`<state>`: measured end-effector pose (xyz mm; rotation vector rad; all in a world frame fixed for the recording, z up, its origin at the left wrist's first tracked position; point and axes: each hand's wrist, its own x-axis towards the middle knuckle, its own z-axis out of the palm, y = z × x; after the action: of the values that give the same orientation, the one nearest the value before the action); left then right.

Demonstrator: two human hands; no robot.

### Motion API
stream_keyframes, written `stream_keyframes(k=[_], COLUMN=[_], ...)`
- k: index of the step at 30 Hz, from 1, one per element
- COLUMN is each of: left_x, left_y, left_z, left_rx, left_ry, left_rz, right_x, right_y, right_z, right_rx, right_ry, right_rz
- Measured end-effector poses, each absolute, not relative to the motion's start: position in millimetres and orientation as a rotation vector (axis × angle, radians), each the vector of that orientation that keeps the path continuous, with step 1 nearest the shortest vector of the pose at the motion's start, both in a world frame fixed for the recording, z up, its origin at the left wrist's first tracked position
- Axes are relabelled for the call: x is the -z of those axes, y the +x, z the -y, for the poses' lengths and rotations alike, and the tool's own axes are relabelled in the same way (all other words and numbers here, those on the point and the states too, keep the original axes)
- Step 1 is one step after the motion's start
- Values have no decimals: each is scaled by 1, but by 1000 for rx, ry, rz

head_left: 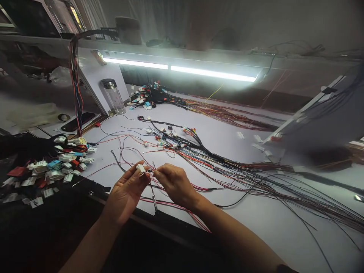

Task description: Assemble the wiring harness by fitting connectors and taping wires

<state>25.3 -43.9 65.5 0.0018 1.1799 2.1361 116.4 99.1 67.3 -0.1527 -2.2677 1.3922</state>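
Near the table's front edge, my left hand is closed around a small white connector, held between thumb and fingers. My right hand pinches a thin wire by its end, right beside the connector; whether the tip sits inside it I cannot tell. Below my left fingers a dark wire hangs down toward a slim metal-tipped tool at the table edge. Behind both hands lies a wiring harness with black-sleeved branches and several small connectors.
A pile of connectors hangs at the left edge. Another harness bundle runs along the back under a lit tube lamp. A glass bottle and a phone are at the left. Loose white connectors lie right.
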Motion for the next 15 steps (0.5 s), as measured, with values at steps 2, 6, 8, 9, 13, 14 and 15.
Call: stream_keyframes(k=[2,6,8,9,13,14,15], left_x=[-65,-64,-64,-65,-66,-65,-64], left_y=[23,21,21,21,21,21,20], left_z=[45,44,43,42,39,39,39], left_rx=[-2143,-2146,-2144,-2145,-2143,-2144,-2147], left_ry=[-29,-104,-141,-160,-239,-249,-254], left_rz=[-1165,-1152,-1139,-1134,-1133,-1138,-1146], right_x=[-68,-70,-70,-70,-69,-69,-69], right_y=[116,117,116,116,116,116,116], right_z=[-100,-100,-99,-99,-97,-97,-97], right_rx=[-1445,-1567,-1620,-1642,-1724,-1754,-1788], right_ry=[-162,-195,-223,-237,-282,-294,-306], right_rz=[2260,2238,2234,2235,2222,2217,2211])
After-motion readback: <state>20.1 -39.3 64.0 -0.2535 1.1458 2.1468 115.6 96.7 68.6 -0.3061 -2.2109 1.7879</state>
